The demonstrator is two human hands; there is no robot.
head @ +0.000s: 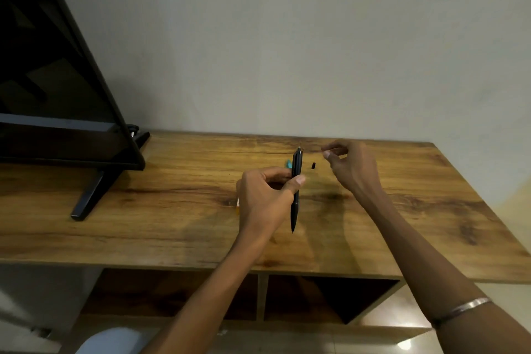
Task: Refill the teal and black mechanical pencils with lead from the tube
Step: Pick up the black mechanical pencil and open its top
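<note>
the left hand (265, 195) is gripping the black pencil (296, 190) upright above the bench (172, 210); the right hand (349, 165) fingers are curling, whether pinching something i cannot tell.

black pencil (296, 181): upright, tip down, cap off | teal pencil (288, 164): mostly hidden behind

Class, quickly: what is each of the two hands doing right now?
Left hand: grips the slim black mechanical pencil upright, tip down.
Right hand: fingertips pinched together above the wooden table; whether they hold anything cannot be told.
</note>
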